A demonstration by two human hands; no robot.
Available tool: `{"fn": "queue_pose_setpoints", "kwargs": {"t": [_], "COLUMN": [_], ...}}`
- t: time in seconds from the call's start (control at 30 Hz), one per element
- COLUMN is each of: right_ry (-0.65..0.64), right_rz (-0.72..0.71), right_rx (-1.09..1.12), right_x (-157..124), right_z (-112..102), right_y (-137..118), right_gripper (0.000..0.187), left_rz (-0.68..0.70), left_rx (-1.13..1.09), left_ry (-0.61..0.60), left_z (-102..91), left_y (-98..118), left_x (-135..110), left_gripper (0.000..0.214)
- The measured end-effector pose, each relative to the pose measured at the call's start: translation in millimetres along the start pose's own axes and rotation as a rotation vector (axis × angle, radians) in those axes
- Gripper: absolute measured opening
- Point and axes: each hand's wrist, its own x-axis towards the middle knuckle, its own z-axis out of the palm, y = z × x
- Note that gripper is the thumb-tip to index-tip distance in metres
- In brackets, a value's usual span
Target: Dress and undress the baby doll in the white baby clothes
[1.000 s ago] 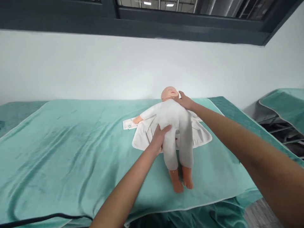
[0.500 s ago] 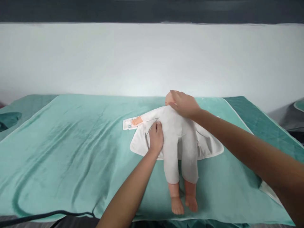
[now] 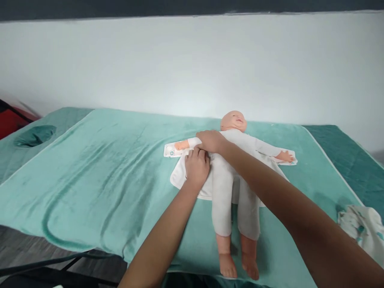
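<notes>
A baby doll lies on its back, head away from me, its bare feet toward me. Beneath it a white baby garment is spread open, with both doll arms in its sleeves and patterned cuffs around the doll's hands. My left hand is closed on the garment beside the doll's trunk, just below the sleeve on the left. Over that sleeve, close to the shoulder, my right hand bends its fingers around the cloth; its forearm crosses the doll's body. The fingertips of both hands are partly hidden and nearly touch.
A teal sheet with loose folds covers the bed. On the right lies a crumpled patterned white cloth. The bed has a face hole at far left. A dark cable runs at lower left; a white wall rises behind.
My right hand has moved from the doll's head down and left to the sleeved arm, uncovering the head. My left hand stays by the trunk. The view has shifted slightly.
</notes>
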Motion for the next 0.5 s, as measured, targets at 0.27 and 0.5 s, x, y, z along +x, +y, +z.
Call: {"fn": "queue_pose_setpoints", "kwargs": {"t": [0.27, 0.5], "right_ry": [0.181, 0.149], "right_rz": [-0.077, -0.151], "right_rx": [0.202, 0.171], "right_x": [-23.3, -31.6], "right_z": [-0.1, -2.4], "right_y": [12.5, 12.4], "right_gripper": [0.031, 0.05], "left_rz": [-0.136, -0.5], "left_rx": [-0.195, -0.801], "left_ry": [0.124, 0.252], "left_z": [11.8, 8.4], "left_y": [-36.5, -52.2], "left_x": [18.3, 21.2], "left_gripper": [0.015, 0.017]}}
